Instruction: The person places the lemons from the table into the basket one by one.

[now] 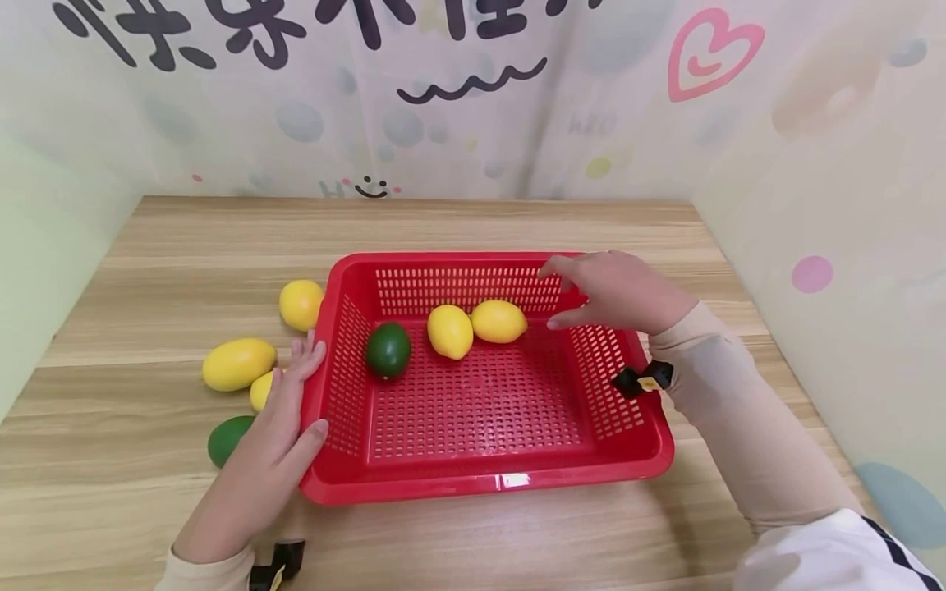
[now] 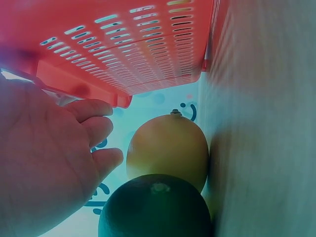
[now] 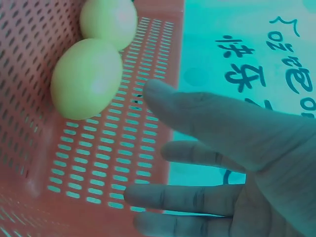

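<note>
A red plastic basket (image 1: 414, 488) holds two lemons (image 1: 450, 332) side by side near its back wall, and a dark green fruit (image 1: 388, 350) at its left. My left hand (image 1: 266, 447) rests against the basket's left rim, thumb and fingers loosely extended. In the left wrist view this hand (image 2: 44, 153) is beside the basket's outer wall, holding nothing. Above the basket's right end, my right hand (image 1: 624, 287) has its fingers spread and holds nothing. The right wrist view shows its thumb and fingers apart from the nearer lemon (image 3: 87, 79).
Left of the basket lie a round orange-yellow fruit (image 1: 300, 304), a longer yellow fruit (image 1: 239, 364), a partly hidden yellow fruit (image 1: 260, 392) and a green fruit (image 1: 227, 439). The wooden table (image 1: 222, 238) meets a printed wall covering (image 1: 458, 139) at the back.
</note>
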Tool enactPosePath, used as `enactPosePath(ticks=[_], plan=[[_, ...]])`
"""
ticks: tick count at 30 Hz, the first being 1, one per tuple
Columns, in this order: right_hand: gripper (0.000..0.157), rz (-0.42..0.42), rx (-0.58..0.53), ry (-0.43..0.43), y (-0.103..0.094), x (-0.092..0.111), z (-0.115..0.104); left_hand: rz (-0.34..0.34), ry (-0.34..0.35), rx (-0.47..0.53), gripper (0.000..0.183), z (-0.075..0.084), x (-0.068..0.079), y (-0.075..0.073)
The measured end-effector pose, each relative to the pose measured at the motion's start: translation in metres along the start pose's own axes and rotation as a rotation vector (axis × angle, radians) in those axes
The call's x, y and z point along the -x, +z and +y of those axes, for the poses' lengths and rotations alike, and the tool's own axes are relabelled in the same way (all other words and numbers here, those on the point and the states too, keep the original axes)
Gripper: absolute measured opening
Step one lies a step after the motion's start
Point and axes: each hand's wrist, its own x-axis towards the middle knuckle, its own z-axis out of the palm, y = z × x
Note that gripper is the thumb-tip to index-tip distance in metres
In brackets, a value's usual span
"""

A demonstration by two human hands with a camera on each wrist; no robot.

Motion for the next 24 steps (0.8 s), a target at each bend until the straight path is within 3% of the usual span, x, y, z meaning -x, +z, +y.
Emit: enactPosePath(ticks=[8,24], plan=[[0.067,0.077,0.007,0.021,-0.009,0.014,0.010,0.002,-0.001,-0.004,0.080,0.000,0.000,0.000],[0.056,0.203,0.006,0.085,-0.015,0.033,0.033,0.009,-0.004,0.006,0.080,0.000,0.000,0.000]])
